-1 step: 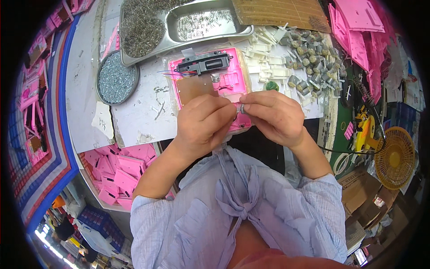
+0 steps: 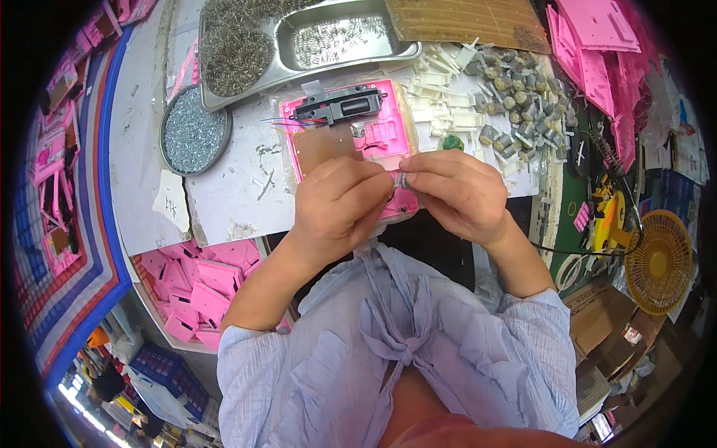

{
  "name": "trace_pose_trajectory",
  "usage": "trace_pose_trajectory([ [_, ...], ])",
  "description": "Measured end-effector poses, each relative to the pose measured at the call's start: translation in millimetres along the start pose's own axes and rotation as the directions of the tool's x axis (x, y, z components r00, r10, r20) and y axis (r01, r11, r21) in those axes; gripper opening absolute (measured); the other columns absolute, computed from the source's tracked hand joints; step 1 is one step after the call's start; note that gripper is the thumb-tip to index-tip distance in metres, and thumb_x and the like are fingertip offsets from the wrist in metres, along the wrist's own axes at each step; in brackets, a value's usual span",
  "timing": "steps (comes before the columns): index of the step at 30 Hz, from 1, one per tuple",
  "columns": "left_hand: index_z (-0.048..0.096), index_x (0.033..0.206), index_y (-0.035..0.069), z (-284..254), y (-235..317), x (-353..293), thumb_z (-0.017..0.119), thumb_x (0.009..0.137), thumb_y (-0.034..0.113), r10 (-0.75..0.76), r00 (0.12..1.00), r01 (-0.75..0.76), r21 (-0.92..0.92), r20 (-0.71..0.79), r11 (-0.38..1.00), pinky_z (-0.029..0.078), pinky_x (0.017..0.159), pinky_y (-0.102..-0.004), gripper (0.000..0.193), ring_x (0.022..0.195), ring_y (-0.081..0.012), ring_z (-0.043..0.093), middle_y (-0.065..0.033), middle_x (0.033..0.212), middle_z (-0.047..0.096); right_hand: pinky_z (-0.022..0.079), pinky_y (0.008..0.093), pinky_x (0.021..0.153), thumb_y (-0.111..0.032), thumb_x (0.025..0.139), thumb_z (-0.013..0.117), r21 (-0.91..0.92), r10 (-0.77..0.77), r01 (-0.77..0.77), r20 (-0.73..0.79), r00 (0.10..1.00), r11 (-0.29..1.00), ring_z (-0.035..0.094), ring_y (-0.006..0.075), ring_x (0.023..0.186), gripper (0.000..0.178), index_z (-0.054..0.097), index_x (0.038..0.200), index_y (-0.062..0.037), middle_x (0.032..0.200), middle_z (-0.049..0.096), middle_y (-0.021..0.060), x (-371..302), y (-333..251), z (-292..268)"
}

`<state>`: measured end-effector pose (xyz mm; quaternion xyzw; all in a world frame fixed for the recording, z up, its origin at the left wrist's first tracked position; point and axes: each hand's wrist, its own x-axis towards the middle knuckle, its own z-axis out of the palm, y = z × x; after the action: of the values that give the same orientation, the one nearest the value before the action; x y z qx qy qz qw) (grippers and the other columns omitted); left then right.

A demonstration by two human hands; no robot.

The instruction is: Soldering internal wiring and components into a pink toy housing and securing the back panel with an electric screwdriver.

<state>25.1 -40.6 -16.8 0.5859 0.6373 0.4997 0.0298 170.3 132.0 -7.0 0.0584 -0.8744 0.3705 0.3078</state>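
Observation:
A pink plastic housing (image 2: 394, 95) lies in front of me on the table. Set across its far part is a black module (image 2: 347, 105) with thin coloured wires, and a brown circuit board (image 2: 321, 147) covers its left side. Over the near edge, my left hand (image 2: 340, 198) is closed in a pinch; what its fingertips hold is hidden. Facing it, my right hand (image 2: 459, 193) pinches a small grey metallic part (image 2: 403, 181) between thumb and fingers. The fingertips of both hands nearly meet there.
Small springs fill a metal tray (image 2: 418, 51) at the back, and a round dish (image 2: 227, 142) of screws stands left. White plastic pieces (image 2: 455, 119) and grey motor-like parts (image 2: 523, 101) are heaped right. Below the table's left edge sits a box of pink panels (image 2: 209, 299). A yellow fan (image 2: 657, 263) stands far right.

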Motion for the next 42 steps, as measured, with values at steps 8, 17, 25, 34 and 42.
trace_pose_trajectory([
  [8, 0.071, 0.112, 0.009, -8.6, 7.5, 2.8, 0.086, 0.072, 0.031, -0.215, 0.956, 0.134, 0.356, 0.199, 0.925, 0.041, 0.092, -0.0467, 0.048, 0.108, -0.03, 0.058, -0.0094, 0.121, 0.063, 0.05, 0.0372, 0.092, -0.002, 0.074, 0.082, 0.218, 0.416, -0.376, -0.182, 0.891, 0.901, 0.065, 0.0259, 0.1, 0.032, 0.077, 0.105, -0.0048, 0.102, 0.074, 0.0112, 14.9, 27.7, -20.0],
  [17, 0.068, 0.122, 0.007, -47.0, -18.5, -9.2, 0.078, 0.081, 0.013, -0.127, 0.991, 0.136, 0.437, -0.051, 0.889, 0.043, 0.099, -0.0475, 0.043, 0.115, -0.0343, 0.058, -0.011, 0.13, 0.062, 0.05, 0.0372, 0.088, -0.011, 0.077, 0.082, -0.073, 0.298, -0.293, 0.075, 0.952, 0.953, 0.061, 0.0252, 0.096, 0.026, 0.077, 0.102, -0.0089, 0.098, 0.074, 0.0046, 24.8, 32.7, 9.4],
  [25, 0.072, 0.112, 0.007, -39.8, -22.0, -27.5, 0.077, 0.085, 0.015, -0.388, 0.92, 0.367, 0.492, -0.063, 0.79, 0.046, 0.077, -0.0397, 0.028, 0.078, -0.0262, 0.063, -0.0069, 0.086, 0.063, 0.039, 0.0432, 0.105, -0.015, 0.074, 0.083, -0.168, 0.328, -0.305, 0.13, 0.936, 0.937, 0.05, 0.031, 0.116, 0.025, 0.078, 0.099, -0.0126, 0.121, 0.067, 0.0058, 31.8, 37.4, 9.8],
  [34, 0.074, 0.097, 0.008, -31.9, -21.3, -32.3, 0.081, 0.078, 0.009, -0.152, 0.979, 0.199, 0.49, -0.135, 0.849, 0.042, 0.073, -0.0356, 0.021, 0.074, -0.0211, 0.062, -0.0028, 0.081, 0.062, 0.041, 0.0452, 0.105, -0.01, 0.074, 0.079, -0.298, 0.29, -0.226, 0.194, 0.937, 0.928, 0.049, 0.0341, 0.119, 0.021, 0.077, 0.095, -0.0095, 0.123, 0.065, 0.0079, 42.2, 32.6, 6.5],
  [42, 0.073, 0.096, 0.01, -30.6, -24.6, -27.9, 0.083, 0.071, 0.01, -0.033, 0.993, 0.082, 0.452, -0.114, 0.888, 0.039, 0.078, -0.0375, 0.027, 0.075, -0.02, 0.06, -0.0018, 0.09, 0.064, 0.047, 0.0445, 0.101, -0.007, 0.071, 0.076, -0.456, 0.264, -0.125, 0.256, 0.93, 0.881, 0.052, 0.0364, 0.116, 0.02, 0.075, 0.091, -0.0048, 0.117, 0.065, 0.0095, 59.5, 15.8, 10.8],
])
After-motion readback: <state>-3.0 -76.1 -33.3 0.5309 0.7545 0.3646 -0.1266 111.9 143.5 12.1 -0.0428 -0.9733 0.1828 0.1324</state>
